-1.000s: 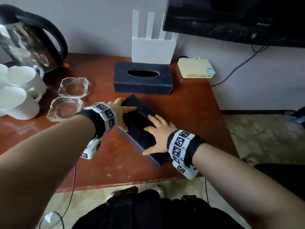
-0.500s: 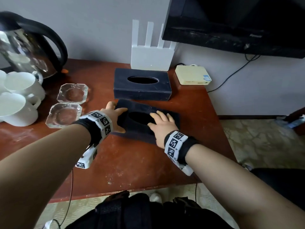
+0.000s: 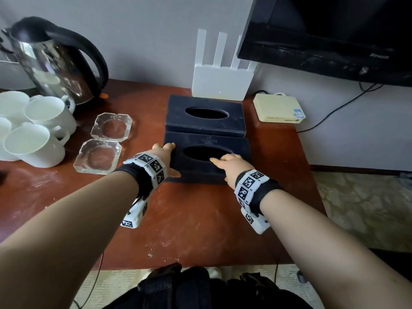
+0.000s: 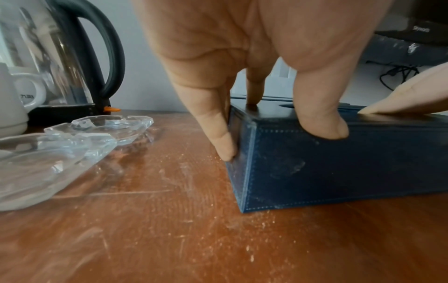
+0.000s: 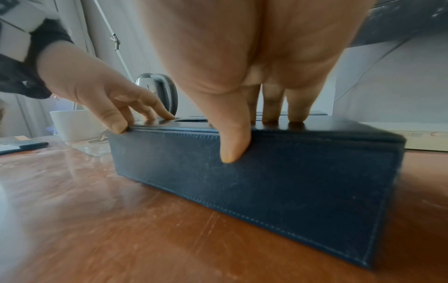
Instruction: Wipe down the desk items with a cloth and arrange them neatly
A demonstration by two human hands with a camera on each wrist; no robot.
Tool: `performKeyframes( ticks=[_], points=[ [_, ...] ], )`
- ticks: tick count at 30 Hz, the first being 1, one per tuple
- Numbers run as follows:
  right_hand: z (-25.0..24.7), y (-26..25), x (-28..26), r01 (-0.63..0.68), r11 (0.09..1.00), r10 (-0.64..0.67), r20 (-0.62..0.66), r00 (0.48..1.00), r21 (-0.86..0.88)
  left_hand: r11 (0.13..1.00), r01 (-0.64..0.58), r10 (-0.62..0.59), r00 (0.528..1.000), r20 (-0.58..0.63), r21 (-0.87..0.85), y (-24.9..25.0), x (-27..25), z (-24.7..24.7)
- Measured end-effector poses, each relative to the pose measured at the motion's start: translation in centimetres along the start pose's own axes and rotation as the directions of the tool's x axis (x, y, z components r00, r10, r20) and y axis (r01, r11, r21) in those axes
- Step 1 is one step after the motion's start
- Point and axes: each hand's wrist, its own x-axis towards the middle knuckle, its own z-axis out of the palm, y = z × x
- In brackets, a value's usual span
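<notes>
A dark blue tissue box (image 3: 200, 139) stands on the reddish wooden desk (image 3: 196, 221), lined up right in front of a second, identical tissue box (image 3: 205, 124). My left hand (image 3: 166, 159) sits at the near box's front left corner. In the left wrist view the left hand (image 4: 254, 92) has one finger against the end face, one on top and the thumb on the front face of the box (image 4: 339, 168). My right hand (image 3: 229, 165) rests on the box's top right of the oval opening. In the right wrist view the right hand (image 5: 254, 107) has its thumb down the box's front face (image 5: 278, 187). No cloth is visible.
Two glass ashtrays (image 3: 98, 156) and several white mugs (image 3: 33, 141) stand left of the boxes, with a steel kettle (image 3: 55, 63) behind them. A white router (image 3: 219, 83) and a cream box (image 3: 277, 108) sit by the wall. A TV (image 3: 334, 30) hangs at the right. Dust streaks mark the desk.
The near tissue box turned from a diagonal to parallel with the far box and slid back against it. Both hands stayed on it and moved away from me.
</notes>
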Motion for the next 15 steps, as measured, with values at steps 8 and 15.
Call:
performKeyframes(
  ticks=[8, 15],
  points=[
    [-1.1, 0.3, 1.6, 0.018, 1.0, -0.018, -0.006, 1.0, -0.019, 1.0, 0.027, -0.027, 1.0, -0.003, -0.005, -0.1, 1.4, -1.1],
    [-1.2, 0.3, 2.1, 0.006, 1.0, -0.006, -0.027, 1.0, 0.0, 1.0, 0.007, -0.007, 1.0, 0.022, 0.018, -0.3, 2.2, -1.8]
  ],
)
